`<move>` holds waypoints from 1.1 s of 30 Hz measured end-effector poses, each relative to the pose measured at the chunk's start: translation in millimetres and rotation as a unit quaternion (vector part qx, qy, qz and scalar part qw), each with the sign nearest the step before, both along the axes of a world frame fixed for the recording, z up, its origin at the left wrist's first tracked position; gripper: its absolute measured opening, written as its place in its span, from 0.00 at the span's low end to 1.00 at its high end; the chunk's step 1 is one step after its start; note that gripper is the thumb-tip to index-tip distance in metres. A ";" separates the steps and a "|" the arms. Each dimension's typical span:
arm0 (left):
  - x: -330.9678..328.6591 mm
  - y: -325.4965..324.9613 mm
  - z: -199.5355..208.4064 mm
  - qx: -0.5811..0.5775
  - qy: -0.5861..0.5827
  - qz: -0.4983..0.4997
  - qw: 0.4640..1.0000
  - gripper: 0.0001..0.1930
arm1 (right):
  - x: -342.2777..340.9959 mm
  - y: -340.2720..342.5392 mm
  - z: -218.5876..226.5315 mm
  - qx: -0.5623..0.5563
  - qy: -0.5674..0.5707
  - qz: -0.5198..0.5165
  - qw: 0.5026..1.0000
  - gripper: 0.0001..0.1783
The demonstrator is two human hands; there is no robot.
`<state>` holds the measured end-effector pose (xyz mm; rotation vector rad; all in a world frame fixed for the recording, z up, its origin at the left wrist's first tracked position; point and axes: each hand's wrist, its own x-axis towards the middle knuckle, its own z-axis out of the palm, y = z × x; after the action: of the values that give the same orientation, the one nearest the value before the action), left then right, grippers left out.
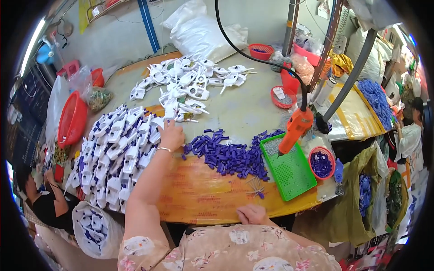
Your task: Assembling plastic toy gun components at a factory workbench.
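My left hand [171, 137], with a bracelet at its wrist, reaches over the table between two heaps. Its fingertips close on a white plastic part [170, 111], a hollow housing with a narrow end. To its left lies a big heap of white housings with purple pieces [118, 135]. Beyond it is a looser heap of white housings [194, 81]. Small purple plastic pieces [226, 153] are strewn right of the hand. Curled at the table's front edge rests my right hand [252, 214]; whatever its fingers may hold is hidden. A few metal rods [254, 184] lie in front of it.
An orange electric screwdriver [296, 128] hangs over a green tray [296, 180] of small metal bits. Red baskets [322, 162] stand to the right. White sacks [199, 34] lean at the back. Another person [49, 198] sits at the left; a further person [412, 131] is far right.
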<state>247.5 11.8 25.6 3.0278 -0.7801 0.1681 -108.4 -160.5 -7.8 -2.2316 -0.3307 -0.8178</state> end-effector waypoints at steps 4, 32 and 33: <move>-7.2 4.1 11.8 0.027 0.018 -0.015 0.999 0.15 | 1.6 0.4 -0.8 0.004 0.008 0.002 1.000 0.07; -172.4 73.1 5.4 -0.248 -0.107 -0.014 0.963 0.29 | 2.4 4.7 -7.9 -0.005 0.042 -0.006 0.999 0.05; -185.9 84.5 3.4 -0.242 -0.121 0.044 0.962 0.29 | 1.6 3.9 -7.8 -0.004 0.044 0.000 0.999 0.05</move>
<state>61.6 96.3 29.1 2.5983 -0.5146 0.6373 -106.8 -156.6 -15.5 -2.2672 -0.2928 -0.7180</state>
